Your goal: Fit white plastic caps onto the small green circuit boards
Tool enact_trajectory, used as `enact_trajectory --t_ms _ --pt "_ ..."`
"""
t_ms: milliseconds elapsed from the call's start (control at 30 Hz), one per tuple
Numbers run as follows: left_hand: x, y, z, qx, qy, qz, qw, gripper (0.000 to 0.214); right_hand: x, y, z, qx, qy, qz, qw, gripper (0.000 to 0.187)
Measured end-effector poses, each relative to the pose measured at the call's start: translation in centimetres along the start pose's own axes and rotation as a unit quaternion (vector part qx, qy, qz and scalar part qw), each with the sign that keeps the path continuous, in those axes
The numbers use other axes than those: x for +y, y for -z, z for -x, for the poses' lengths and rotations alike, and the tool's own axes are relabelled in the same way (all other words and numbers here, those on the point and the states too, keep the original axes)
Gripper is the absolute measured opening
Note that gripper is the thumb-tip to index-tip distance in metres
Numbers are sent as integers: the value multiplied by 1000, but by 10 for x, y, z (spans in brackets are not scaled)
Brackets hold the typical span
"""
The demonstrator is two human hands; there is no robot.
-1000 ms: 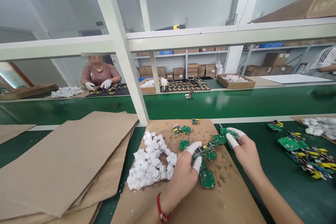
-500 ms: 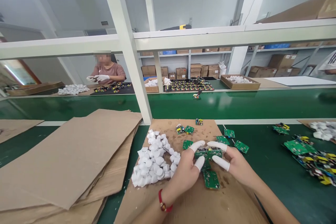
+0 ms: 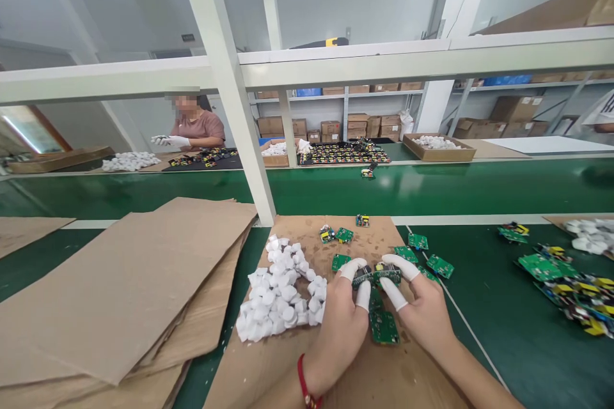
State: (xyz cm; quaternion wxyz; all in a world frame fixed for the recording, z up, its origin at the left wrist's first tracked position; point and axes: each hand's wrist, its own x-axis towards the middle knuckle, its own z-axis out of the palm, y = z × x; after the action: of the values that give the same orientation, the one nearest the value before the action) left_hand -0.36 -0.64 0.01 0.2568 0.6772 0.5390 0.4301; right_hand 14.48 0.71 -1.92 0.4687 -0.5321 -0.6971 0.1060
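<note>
Circuit board (image 3: 377, 275), possibly two, pinched between both hands at the fingertips: left hand (image 3: 338, 326) and right hand (image 3: 425, 313) narrow, finger cots (image 3: 363, 296) on the grip. Risk: a slipping cot could drop it onto the loose green board (image 3: 384, 327) just below the hands, damaging components. White caps (image 3: 281, 294) lie just beside the left hand.

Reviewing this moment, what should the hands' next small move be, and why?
Probably ease the green circuit board in the left hand away from the one in the right hand. Each hand pinches a board, and the two sit very close above the cardboard sheet, so a slight separation would likely avoid snagging.
</note>
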Motion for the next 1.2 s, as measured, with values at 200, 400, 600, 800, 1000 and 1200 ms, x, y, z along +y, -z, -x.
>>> enact_trajectory --t_ms 200,400,600,800,1000,1200 --pt "-1 -2 -2 18 -1 28 999 29 -8 -6 4 67 42 49 996 25" --pt "-8 17 -22 116 46 127 984 30 -6 -6 3 123 66 37 990 24" --pt "-11 43 -41 156 104 309 932 35 36 11 -22 79 -79 -15 994 35" --pt "-17 56 -51 155 106 457 869 33 51 7 -25 34 29 107 993 38" --pt "-22 66 -60 80 114 592 794 22 -4 -12 -10 -209 261 68 940 43" --pt "-25 61 -55 85 107 590 796 13 -36 -37 -17 -329 358 73 871 51"
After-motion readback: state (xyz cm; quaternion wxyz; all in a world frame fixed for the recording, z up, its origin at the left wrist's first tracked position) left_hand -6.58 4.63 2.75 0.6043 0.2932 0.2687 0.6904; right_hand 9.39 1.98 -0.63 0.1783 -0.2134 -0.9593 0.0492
